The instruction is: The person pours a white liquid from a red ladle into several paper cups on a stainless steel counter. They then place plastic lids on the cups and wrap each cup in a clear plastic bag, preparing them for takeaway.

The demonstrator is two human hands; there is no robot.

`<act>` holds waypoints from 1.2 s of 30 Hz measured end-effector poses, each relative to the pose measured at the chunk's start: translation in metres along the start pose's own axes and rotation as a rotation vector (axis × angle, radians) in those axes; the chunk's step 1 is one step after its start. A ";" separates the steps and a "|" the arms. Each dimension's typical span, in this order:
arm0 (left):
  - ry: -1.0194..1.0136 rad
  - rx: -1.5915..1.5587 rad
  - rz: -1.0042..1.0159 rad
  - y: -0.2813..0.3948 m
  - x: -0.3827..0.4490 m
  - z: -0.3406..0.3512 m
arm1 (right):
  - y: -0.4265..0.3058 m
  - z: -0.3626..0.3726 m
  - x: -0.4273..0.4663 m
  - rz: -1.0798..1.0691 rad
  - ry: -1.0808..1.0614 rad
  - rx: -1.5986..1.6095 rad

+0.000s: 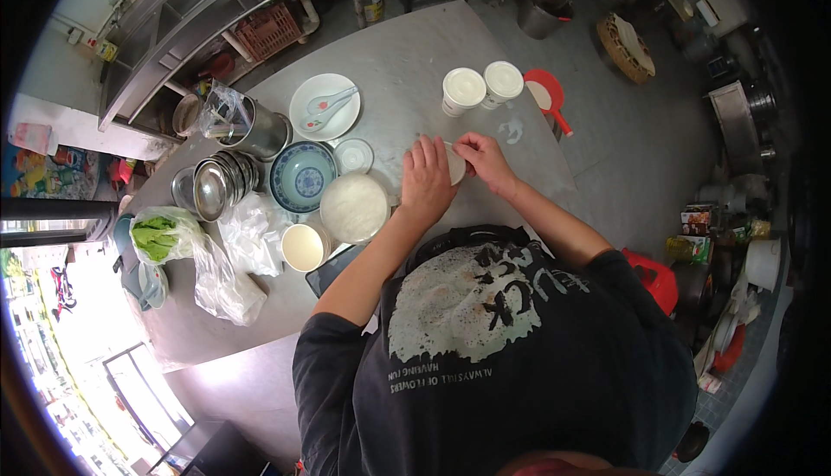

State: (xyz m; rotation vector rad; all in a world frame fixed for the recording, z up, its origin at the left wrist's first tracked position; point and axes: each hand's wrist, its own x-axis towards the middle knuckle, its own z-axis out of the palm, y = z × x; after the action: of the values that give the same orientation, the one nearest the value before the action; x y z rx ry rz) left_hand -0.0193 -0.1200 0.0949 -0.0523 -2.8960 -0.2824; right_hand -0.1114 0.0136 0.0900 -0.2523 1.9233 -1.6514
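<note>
Between my hands is a round cup top with a pale lid [455, 166], partly covered by my fingers. My left hand [425, 180] lies over its left side, fingers together. My right hand [485, 159] pinches the lid's far right rim between thumb and fingers. Farther off stand two lidded paper cups, one on the left [463, 91] and one on the right [503, 84]. Left of my left hand are a large round container with white contents [355, 208], a loose clear plastic lid [354, 155] and a stack of paper cups [303, 247].
A blue-patterned bowl [304, 177], a white plate [300, 103] with two spoons, stacked metal bowls [212, 189] and a metal pot [269, 132] crowd the steel table [415, 54]. Plastic bags [227, 281], one holding greens, lie nearer left. A red dipper [552, 90] sits beyond the right edge.
</note>
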 end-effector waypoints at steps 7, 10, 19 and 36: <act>-0.008 -0.062 -0.001 0.000 0.000 -0.002 | 0.000 -0.005 0.007 0.086 -0.060 0.016; -0.028 -0.059 -0.017 0.000 0.000 0.000 | -0.003 -0.009 0.007 0.097 -0.113 0.014; -0.011 -0.008 -0.130 0.014 -0.001 0.008 | 0.009 -0.020 0.006 0.197 -0.198 0.183; 0.113 -0.119 -0.115 0.013 -0.004 0.020 | 0.013 -0.029 -0.002 0.205 -0.405 0.427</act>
State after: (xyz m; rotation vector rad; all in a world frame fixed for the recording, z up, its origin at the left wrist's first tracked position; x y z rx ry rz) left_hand -0.0191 -0.1033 0.0775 0.1072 -2.7717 -0.4632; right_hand -0.1224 0.0419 0.0798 -0.1915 1.2267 -1.6726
